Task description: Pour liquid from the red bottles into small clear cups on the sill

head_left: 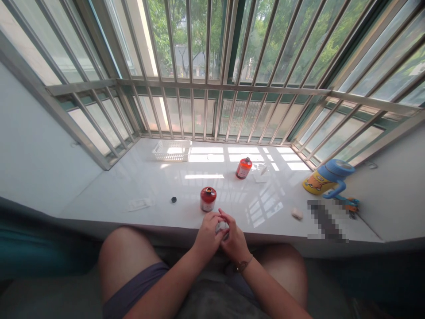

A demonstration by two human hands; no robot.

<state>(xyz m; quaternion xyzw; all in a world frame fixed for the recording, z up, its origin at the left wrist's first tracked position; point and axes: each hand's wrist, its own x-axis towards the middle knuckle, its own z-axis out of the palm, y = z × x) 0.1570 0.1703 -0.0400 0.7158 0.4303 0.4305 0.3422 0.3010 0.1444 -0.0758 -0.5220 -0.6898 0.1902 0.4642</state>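
Both my hands meet over the front edge of the white sill, fingers curled together. My left hand (207, 235) and my right hand (236, 239) close around a small clear, whitish piece (222, 227); its kind is mostly hidden by the fingers. Just beyond the fingertips stands an uncapped red bottle (208, 200) with a pale label, upright, its neck open at the top. To its left a small black cap (174, 200) lies on the sill. Farther back and to the right is a second red bottle (244, 168) with a dark top on it.
A white plastic basket (171, 151) sits at the back left, near the window bars (212, 113). A clear flat wrapper (141, 204) lies left. Clear plastic bits (260, 177) lie by the second bottle. At right are a blue-and-yellow mug (323, 178) and a small beige object (296, 214).
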